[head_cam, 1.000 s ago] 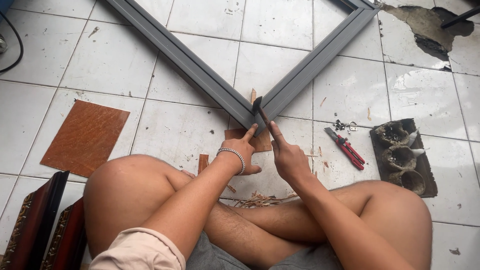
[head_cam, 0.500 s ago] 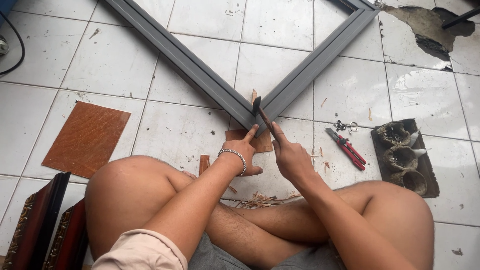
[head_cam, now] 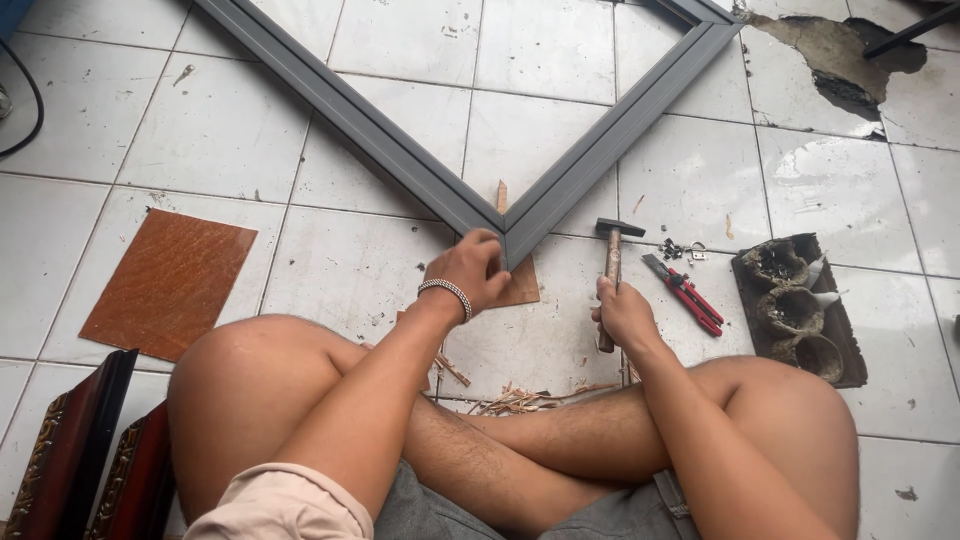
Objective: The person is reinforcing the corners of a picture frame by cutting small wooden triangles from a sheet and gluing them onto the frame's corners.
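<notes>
From my remote seat, the grey frame runs out past the top edge, both arms cut short. My left hand covers its mitred corner and part of the brown board beneath. My right hand hides the hammer handle's middle. The small metal bits by the red pliers are too tiny to identify.

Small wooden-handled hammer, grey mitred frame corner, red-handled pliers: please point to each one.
small wooden-handled hammer (head_cam: 612, 262), head view, on its wooden shaft.
grey mitred frame corner (head_cam: 512, 228), head view, on the joint.
red-handled pliers (head_cam: 690, 297), head view, on a handle.
</notes>
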